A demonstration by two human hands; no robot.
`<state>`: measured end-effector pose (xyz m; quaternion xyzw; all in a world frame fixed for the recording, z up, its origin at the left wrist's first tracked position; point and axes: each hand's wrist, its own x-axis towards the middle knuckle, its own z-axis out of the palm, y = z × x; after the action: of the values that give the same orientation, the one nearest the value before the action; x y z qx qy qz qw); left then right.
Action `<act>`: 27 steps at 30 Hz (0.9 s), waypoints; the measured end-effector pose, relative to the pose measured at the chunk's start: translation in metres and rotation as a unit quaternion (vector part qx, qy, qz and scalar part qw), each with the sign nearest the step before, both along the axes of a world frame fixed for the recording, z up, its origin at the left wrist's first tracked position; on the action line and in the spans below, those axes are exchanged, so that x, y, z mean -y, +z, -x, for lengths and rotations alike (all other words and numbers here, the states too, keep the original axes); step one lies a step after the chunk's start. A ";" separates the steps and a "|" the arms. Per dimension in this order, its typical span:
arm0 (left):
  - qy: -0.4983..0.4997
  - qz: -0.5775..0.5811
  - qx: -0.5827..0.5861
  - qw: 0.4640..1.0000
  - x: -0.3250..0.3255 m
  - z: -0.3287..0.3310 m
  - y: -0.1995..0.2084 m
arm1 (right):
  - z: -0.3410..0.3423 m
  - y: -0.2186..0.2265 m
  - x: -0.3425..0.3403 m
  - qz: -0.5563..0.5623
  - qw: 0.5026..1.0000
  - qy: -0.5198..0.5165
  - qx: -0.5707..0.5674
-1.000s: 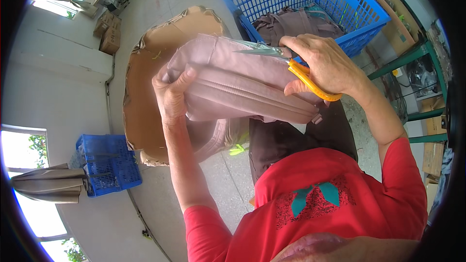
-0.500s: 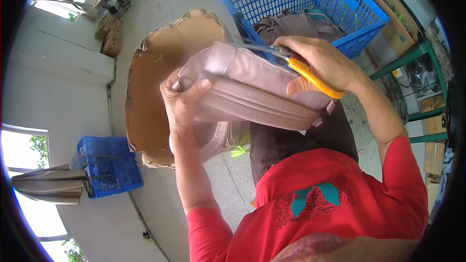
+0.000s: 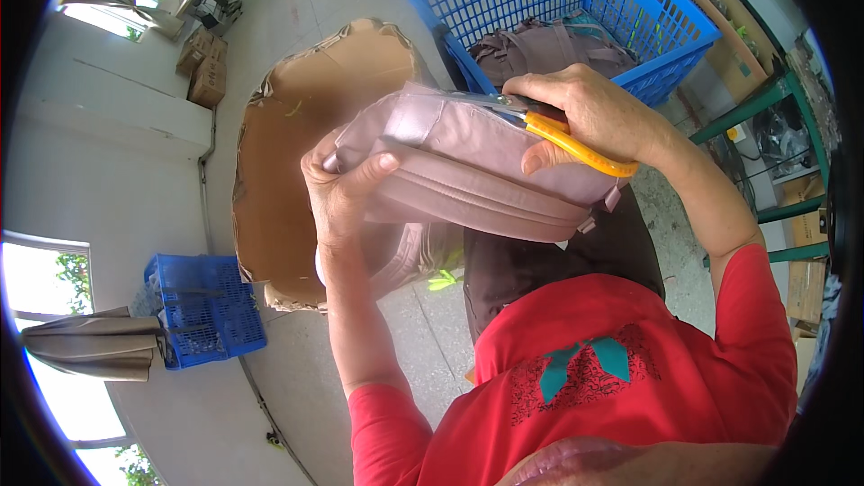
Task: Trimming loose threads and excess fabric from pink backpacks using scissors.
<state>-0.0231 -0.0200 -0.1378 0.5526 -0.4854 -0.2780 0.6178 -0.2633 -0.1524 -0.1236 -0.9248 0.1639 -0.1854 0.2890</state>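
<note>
A pale pink fabric bag (image 3: 490, 182) with padded straps is held up above my dark trousers. My left hand (image 3: 337, 193) grips its left end, thumb on the near face and fingers behind. In my right hand (image 3: 598, 117) is a pair of scissors (image 3: 576, 146) with yellow-orange handles. The blades point left along the bag's far upper edge; whether they touch the fabric, I cannot tell. My right thumb is close to the bag's face. More pink fabric hangs below the left end.
A large open cardboard box (image 3: 283, 171) stands behind and left of the bag. At the far right, a blue plastic crate (image 3: 666, 72) contains folded mauve fabric pieces (image 3: 549, 52). Another blue crate (image 3: 216, 306) stands by the left wall. A green metal frame (image 3: 796, 117) rises at the right.
The scissors have shifted slightly left and down, and their blades now lie closer to the bag's upper edge. My left hand's hold on the bag is nearly unchanged.
</note>
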 end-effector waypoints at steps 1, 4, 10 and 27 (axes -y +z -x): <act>0.000 0.000 0.000 1.000 0.000 0.000 0.000 | 0.001 0.000 0.001 0.033 0.999 0.006 0.012; -0.002 -0.011 -0.005 1.000 -0.002 0.000 -0.001 | -0.001 -0.002 0.000 0.081 0.995 0.023 0.054; -0.004 -0.014 -0.004 1.000 0.000 0.009 0.000 | -0.004 -0.003 -0.002 0.087 0.994 0.017 0.063; -0.039 -0.042 -0.094 0.994 -0.001 0.031 0.008 | 0.004 0.000 0.006 0.132 0.991 0.014 -0.008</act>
<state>-0.0541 -0.0187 -0.1298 0.5304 -0.4340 -0.3725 0.6258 -0.2676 -0.1584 -0.1235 -0.9584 0.1277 -0.1939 0.1659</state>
